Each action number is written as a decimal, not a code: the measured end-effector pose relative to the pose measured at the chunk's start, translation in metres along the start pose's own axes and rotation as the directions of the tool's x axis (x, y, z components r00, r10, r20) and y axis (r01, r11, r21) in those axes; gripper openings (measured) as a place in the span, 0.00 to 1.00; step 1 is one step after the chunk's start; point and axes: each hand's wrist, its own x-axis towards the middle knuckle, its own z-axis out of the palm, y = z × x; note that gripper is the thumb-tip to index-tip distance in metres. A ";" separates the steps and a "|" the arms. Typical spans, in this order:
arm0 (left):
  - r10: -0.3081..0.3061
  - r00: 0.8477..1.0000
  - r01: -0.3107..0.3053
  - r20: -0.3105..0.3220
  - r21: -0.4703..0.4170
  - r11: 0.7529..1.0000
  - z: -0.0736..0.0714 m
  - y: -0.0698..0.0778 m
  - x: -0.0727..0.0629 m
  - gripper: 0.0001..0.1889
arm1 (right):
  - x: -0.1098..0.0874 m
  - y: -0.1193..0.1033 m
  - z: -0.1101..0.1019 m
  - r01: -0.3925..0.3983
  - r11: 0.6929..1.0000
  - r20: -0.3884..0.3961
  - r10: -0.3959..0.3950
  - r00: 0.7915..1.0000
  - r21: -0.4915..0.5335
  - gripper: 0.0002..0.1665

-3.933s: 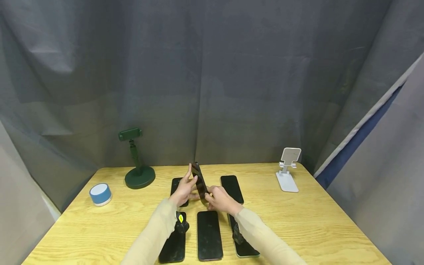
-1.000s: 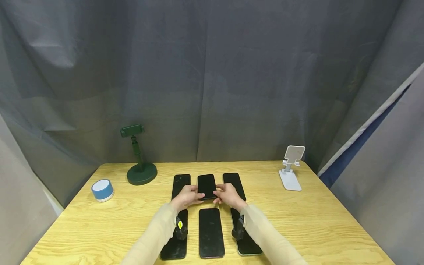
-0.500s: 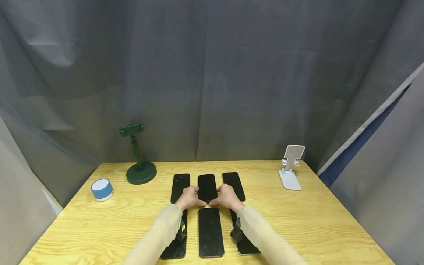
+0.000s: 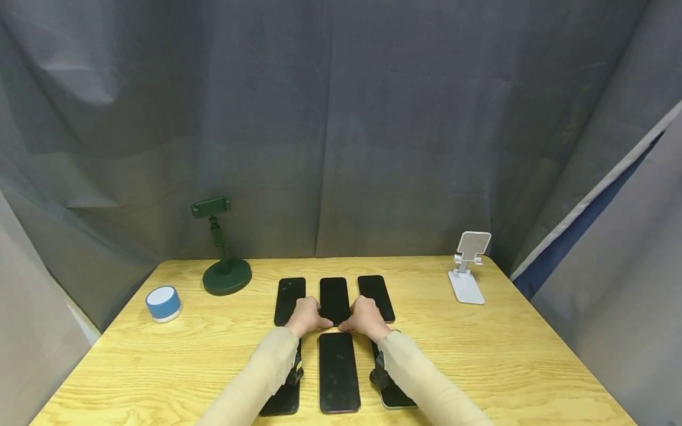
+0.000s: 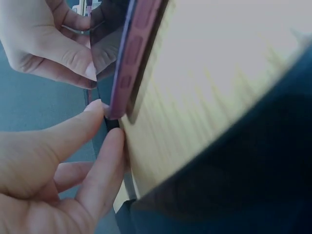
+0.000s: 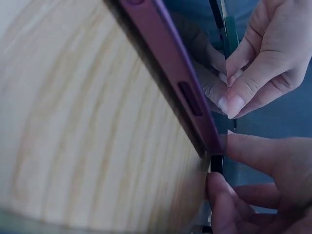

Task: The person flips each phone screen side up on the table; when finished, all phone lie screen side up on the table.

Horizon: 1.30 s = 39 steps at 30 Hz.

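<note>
A black smartphone (image 4: 334, 299) lies flat, screen up, in the middle of the far row. My left hand (image 4: 306, 315) pinches its near left corner with thumb and fingers, while my right hand (image 4: 364, 318) pinches the near right corner. Both thumbs point towards each other along its near edge. Just nearer lies another dark smartphone (image 4: 339, 373); its purple edge (image 5: 127, 63) fills the front of the left wrist view. In the right wrist view, my right hand (image 6: 273, 180) is beyond that purple edge, with my left hand (image 6: 268, 63) above it.
Dark phones flank the middle ones: far left (image 4: 290, 296), far right (image 4: 376, 296), near left (image 4: 282, 399) and near right (image 4: 396, 395), the near pair partly under my forearms. Behind stand a green phone stand (image 4: 225, 277), a white phone stand (image 4: 466, 288) and a blue-and-white cylinder (image 4: 164, 305).
Earliest, both hands held the smartphone tilted up on edge; then it came down flat in the far row. Since then my hands have slid to its near corners, thumbs closer together.
</note>
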 end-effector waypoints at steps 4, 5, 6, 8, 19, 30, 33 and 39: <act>0.004 1.000 -0.004 0.001 -0.022 1.000 0.000 0.000 0.001 0.28 | 0.000 0.000 0.001 0.018 1.000 -0.008 -0.018 1.000 -0.005 0.37; 0.001 1.000 -0.001 0.005 -0.030 1.000 0.000 0.000 0.000 0.28 | 0.000 0.000 0.001 0.024 1.000 -0.010 -0.024 1.000 -0.006 0.38; -0.001 1.000 0.001 0.007 -0.036 0.999 0.000 0.000 0.000 0.28 | 0.000 0.000 0.001 0.023 1.000 -0.009 -0.023 1.000 -0.009 0.38; 0.001 1.000 0.000 0.013 -0.046 0.999 0.000 0.000 -0.001 0.27 | 0.000 0.001 0.001 0.026 1.000 -0.007 -0.026 1.000 -0.011 0.38; 0.042 0.999 -0.041 -0.009 0.055 0.998 -0.035 -0.004 0.007 0.17 | -0.004 -0.004 -0.009 0.042 0.997 -0.017 -0.043 0.999 -0.065 0.29; -0.033 0.992 0.046 -0.119 0.107 0.993 -0.065 -0.052 0.012 0.22 | -0.007 -0.050 0.007 0.107 0.992 0.082 -0.112 0.990 0.065 0.13; -0.024 0.990 0.041 -0.136 0.122 0.992 -0.069 -0.058 0.013 0.16 | -0.004 -0.065 0.016 0.083 0.994 0.122 -0.091 0.988 0.069 0.13; -0.038 0.988 0.048 -0.150 0.067 0.997 -0.070 -0.066 0.015 0.13 | 0.000 -0.079 0.037 -0.006 0.994 0.176 -0.013 0.984 0.111 0.16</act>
